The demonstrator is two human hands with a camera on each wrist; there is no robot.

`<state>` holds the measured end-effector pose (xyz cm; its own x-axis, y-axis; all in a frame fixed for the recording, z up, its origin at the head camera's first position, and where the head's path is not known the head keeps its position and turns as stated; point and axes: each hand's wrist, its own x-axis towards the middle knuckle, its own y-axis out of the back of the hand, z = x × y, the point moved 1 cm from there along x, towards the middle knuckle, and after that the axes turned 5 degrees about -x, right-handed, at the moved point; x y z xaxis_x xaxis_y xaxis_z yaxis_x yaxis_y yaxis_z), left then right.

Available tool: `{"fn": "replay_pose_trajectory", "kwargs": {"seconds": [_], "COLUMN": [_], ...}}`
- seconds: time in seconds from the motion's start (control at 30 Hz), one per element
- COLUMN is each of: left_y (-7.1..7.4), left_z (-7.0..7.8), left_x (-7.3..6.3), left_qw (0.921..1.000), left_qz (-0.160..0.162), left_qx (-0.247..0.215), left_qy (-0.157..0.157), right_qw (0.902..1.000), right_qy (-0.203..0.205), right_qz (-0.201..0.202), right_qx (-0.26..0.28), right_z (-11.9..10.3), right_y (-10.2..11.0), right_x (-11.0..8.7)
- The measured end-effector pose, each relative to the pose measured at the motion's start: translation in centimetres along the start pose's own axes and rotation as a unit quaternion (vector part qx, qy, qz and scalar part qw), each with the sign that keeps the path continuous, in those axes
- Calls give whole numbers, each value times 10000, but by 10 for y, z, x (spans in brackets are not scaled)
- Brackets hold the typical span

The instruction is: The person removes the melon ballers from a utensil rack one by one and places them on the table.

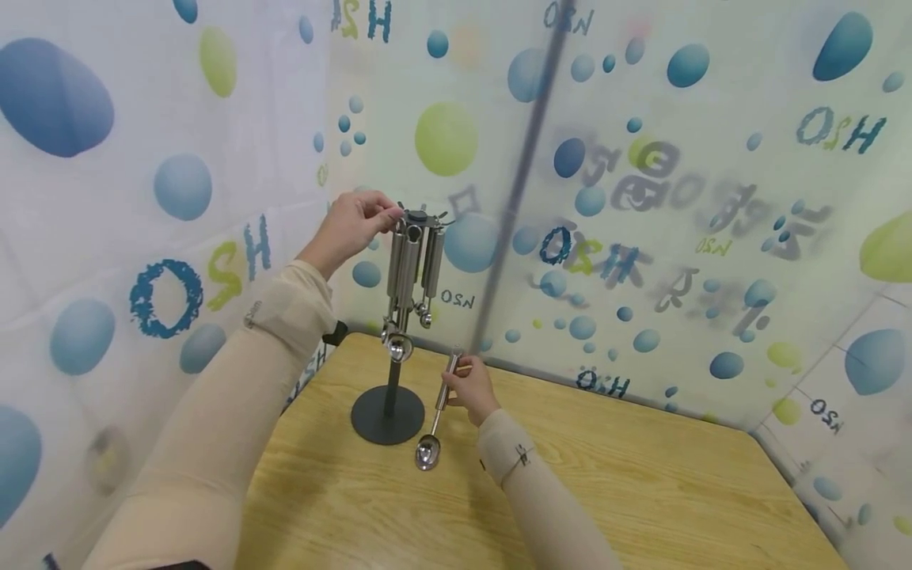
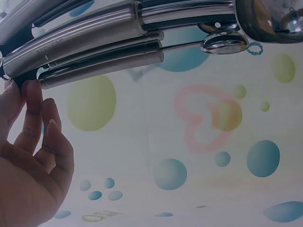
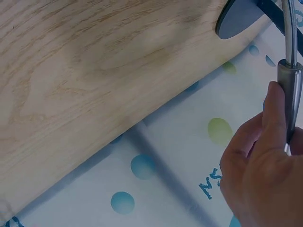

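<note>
A black utensil stand (image 1: 372,427) with a round base rises from the table, metal-handled utensils hanging around its top. My left hand (image 1: 349,228) pinches the stand's top edge between thumb and forefinger; in the left wrist view the other fingers of that hand (image 2: 38,161) are bent beside the handles. Hanging there are a large scoop (image 1: 400,347) and a small baller (image 1: 425,318). Right of the stand, my right hand (image 1: 473,389) grips a metal scoop (image 1: 427,453) by its handle, the oval bowl pointing down. The right wrist view shows the handle (image 3: 290,85) between thumb and fingers.
The wooden table (image 1: 606,475) extends to the right and toward me. Behind it and to the left hang pale curtains (image 1: 641,332) printed with blue and green spots, close to the table's back edge.
</note>
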<state>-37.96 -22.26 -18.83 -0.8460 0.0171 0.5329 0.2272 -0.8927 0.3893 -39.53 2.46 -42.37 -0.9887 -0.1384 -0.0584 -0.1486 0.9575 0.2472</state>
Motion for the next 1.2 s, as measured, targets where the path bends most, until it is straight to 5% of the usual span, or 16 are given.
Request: {"fn": "replay_pose_trajectory", "kwargs": {"seconds": [0.7,1.2], "left_y": [-4,-3], "left_z": [4,1], "left_x": [3,0], "left_qw": [9995,10000], "left_qz": [54,64], "left_qx": [-229,21], "left_qy": [-211,-7], "right_qw": [9937,9781], "right_qy": [-974,-1529], "right_qz": [0,339], "right_qx": [-556,-1373], "right_z": [11,36], "right_y": [-3,-15], "right_x": [18,37]}}
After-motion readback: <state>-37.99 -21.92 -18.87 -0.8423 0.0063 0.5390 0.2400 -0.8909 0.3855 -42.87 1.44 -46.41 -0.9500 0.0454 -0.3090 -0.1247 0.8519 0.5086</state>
